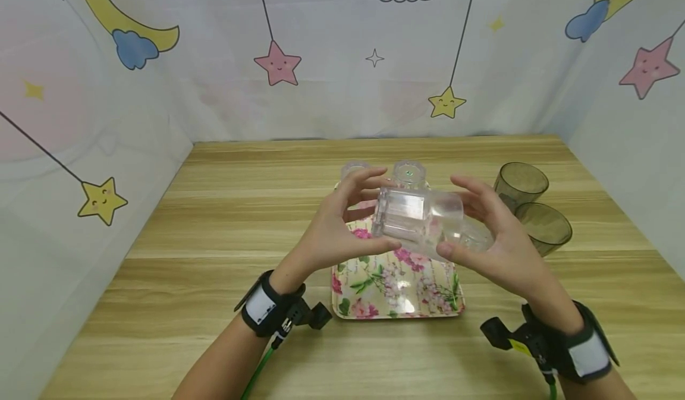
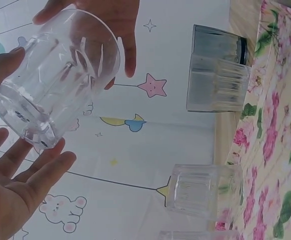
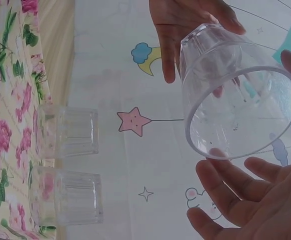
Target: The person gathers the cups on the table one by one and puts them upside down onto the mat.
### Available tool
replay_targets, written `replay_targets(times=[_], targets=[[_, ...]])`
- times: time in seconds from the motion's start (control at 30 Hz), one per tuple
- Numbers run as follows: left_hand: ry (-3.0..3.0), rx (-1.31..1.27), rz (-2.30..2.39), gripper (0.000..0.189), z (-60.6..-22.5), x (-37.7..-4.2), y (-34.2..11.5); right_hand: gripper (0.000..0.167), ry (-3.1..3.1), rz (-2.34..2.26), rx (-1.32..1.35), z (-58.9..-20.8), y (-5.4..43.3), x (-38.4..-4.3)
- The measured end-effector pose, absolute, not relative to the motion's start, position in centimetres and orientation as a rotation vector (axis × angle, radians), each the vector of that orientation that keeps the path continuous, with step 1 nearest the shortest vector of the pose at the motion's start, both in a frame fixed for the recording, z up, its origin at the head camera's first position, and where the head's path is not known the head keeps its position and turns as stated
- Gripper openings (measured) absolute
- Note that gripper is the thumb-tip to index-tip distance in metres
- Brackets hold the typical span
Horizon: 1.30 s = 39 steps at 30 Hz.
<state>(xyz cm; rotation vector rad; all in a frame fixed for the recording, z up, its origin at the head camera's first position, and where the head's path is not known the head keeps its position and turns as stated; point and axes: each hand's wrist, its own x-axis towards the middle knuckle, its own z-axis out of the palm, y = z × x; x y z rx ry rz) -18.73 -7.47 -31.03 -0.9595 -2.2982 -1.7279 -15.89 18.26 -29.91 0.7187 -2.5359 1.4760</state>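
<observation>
Both hands hold a clear drinking glass tilted on its side above a floral tray. Around the glass's base end are the thumb and fingers of my left hand. At the rim end, my right hand has its thumb and fingertips about the glass. The right wrist view looks into the open mouth of the held glass, which appears empty. Two more clear glasses, a left one and a right one, stand at the tray's far edge, partly hidden by the left hand and held glass.
Two smoky grey-brown tumblers, a rear one and a front one, stand right of the tray on the wooden table. A printed cloth backdrop encloses the table's back and sides.
</observation>
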Motion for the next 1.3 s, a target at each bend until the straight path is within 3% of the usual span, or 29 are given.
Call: replay_targets(times=[1.3], targets=[[-2.225,-1.047,-1.768,0.095,-30.69,-18.51,-7.62,0.086,-2.683,1.324,0.823,-30.63,18.07,-16.16]])
